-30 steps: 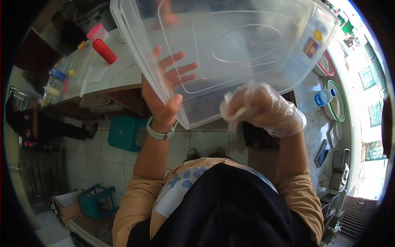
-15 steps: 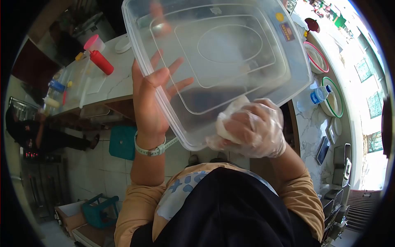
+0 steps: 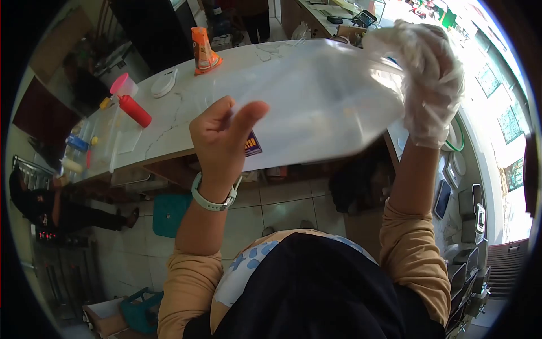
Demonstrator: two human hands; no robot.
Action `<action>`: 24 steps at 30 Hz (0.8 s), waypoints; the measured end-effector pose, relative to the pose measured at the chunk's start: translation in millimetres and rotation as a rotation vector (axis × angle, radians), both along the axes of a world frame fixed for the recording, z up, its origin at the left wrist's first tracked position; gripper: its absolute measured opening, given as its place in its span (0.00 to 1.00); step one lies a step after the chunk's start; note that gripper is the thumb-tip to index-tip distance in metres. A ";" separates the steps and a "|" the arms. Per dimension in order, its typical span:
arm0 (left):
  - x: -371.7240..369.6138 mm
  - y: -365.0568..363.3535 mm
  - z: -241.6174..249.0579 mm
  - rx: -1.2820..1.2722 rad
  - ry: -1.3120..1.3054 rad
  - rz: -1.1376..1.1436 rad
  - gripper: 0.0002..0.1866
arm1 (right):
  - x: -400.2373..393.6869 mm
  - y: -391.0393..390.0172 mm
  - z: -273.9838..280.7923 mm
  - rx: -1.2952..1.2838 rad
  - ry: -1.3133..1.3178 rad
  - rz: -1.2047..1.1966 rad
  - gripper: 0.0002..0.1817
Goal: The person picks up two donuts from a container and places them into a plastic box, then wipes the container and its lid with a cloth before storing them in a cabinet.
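A clear plastic container or lid (image 3: 316, 107) is tilted in the air between my hands, blurred by motion, with a purple sticker (image 3: 252, 144) near its left end. My bare left hand (image 3: 220, 133) grips its left end, fingers curled and thumb standing up; a pale green watch (image 3: 213, 198) is on that wrist. At the far right end is my right hand (image 3: 432, 79) in a clear plastic glove, its fingers curled around a whitish cloth-like wad (image 3: 384, 42). Blur hides whether this hand also grips the plastic.
On the marble counter (image 3: 169, 127) stand an orange packet (image 3: 204, 52), a red squeeze bottle (image 3: 134, 111) and a pink cup (image 3: 123, 85). A phone (image 3: 442, 199) lies on the right counter. Another person (image 3: 45, 198) stands at far left. A teal stool (image 3: 171, 216) is below.
The clear plastic has been turned and tipped, its sticker end swinging from upper right to my left hand. My gloved right hand has moved up and right from its near edge.
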State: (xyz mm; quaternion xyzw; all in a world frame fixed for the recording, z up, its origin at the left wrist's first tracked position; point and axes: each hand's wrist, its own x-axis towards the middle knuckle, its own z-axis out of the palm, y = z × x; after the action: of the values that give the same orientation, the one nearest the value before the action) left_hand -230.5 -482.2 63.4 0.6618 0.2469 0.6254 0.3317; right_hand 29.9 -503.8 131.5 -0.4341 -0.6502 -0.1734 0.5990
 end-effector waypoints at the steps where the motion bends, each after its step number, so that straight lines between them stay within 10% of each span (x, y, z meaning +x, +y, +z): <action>1: 2.2 4.4 -5.5 -0.204 -0.150 -0.044 0.26 | 3.6 0.3 0.9 0.007 0.001 -0.005 0.17; 4: 7.7 6.6 -20.0 -0.455 -0.347 -0.098 0.24 | 10.7 7.3 -3.8 0.133 0.590 0.503 0.11; 8: 25.5 -11.8 -32.6 -0.665 -0.374 -0.164 0.27 | -18.4 10.2 -45.5 -0.106 -0.219 -0.257 0.14; 16: 56.7 -13.9 -94.4 -0.724 -0.621 0.174 0.25 | -93.0 25.4 -135.1 -0.260 -0.429 0.426 0.29; 20: 15.3 -20.1 -115.6 -0.961 -0.409 -0.044 0.26 | -36.3 62.9 -153.3 -0.525 0.016 0.245 0.21; 24: 25.8 -14.5 -117.7 -0.958 -0.300 0.015 0.26 | -106.6 18.2 -136.3 -0.340 -0.496 0.257 0.21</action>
State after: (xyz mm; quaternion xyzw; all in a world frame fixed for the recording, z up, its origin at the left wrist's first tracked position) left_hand -204.7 -496.7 -54.3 0.3364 0.4605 0.5324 0.6255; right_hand -76.6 -485.6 -4.8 -0.3867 -0.8455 -0.0858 0.3581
